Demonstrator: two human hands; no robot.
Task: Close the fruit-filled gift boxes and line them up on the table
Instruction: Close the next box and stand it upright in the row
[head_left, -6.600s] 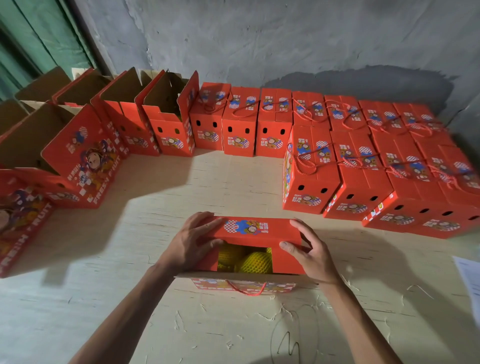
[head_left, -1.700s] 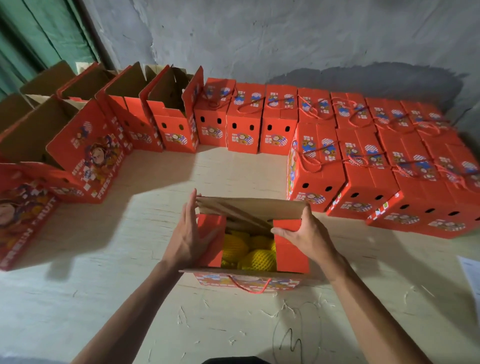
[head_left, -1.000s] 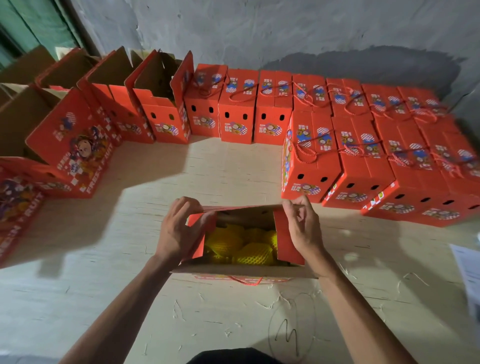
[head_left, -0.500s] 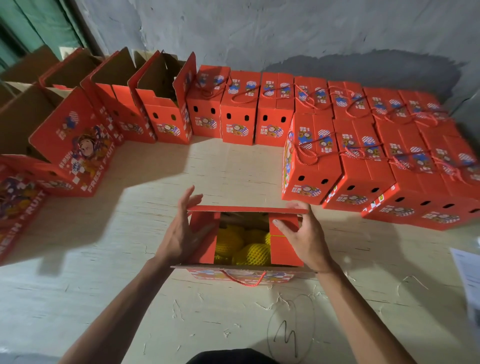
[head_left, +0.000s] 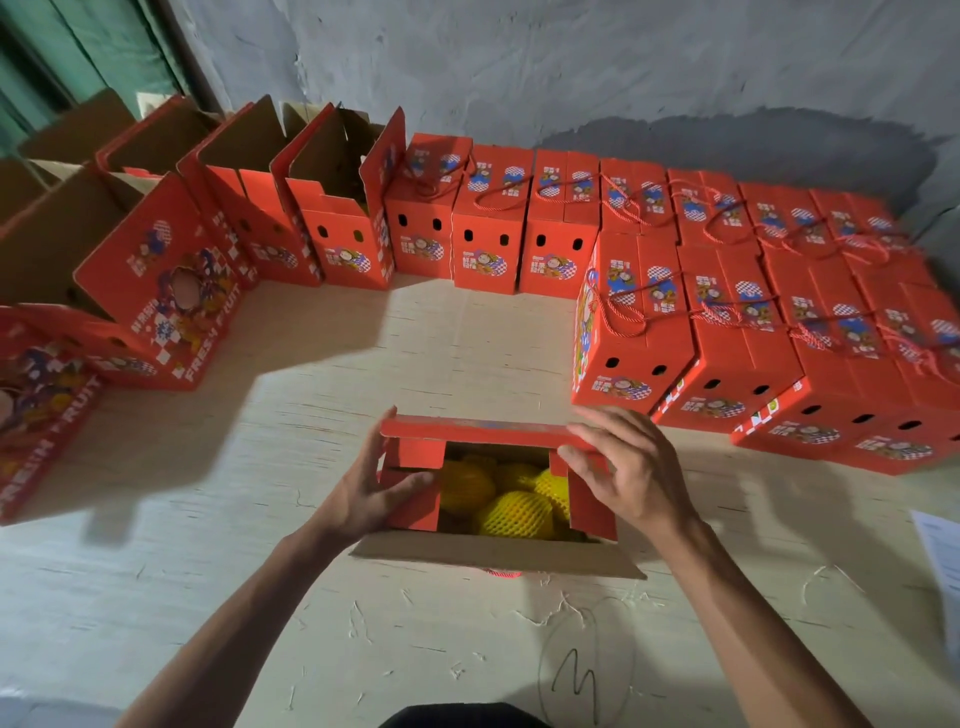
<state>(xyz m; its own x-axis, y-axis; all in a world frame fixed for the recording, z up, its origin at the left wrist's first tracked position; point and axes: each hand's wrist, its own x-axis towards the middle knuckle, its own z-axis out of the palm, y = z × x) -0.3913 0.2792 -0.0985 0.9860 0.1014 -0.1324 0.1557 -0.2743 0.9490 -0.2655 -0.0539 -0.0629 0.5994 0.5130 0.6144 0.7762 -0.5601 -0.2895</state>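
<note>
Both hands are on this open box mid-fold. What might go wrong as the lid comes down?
The net-wrapped yellow fruit sits high between the red side flaps, so the far red lid flap may jam or bulge. The left hand has its thumb over a side flap and could get pinched. The red rope handle barely shows under the near brown flap and may snag.

Two bare forearms, no sleeves, hands ungloved — left (head_left: 370, 491), right (head_left: 631, 467) — no rings or watch visible

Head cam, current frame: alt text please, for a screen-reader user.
Two bare hands fold the flaps of an open red gift box holding yellow net-wrapped fruit; the left hand grips a side flap, the right hand holds the far flap. Closed boxes line the table behind.
</note>
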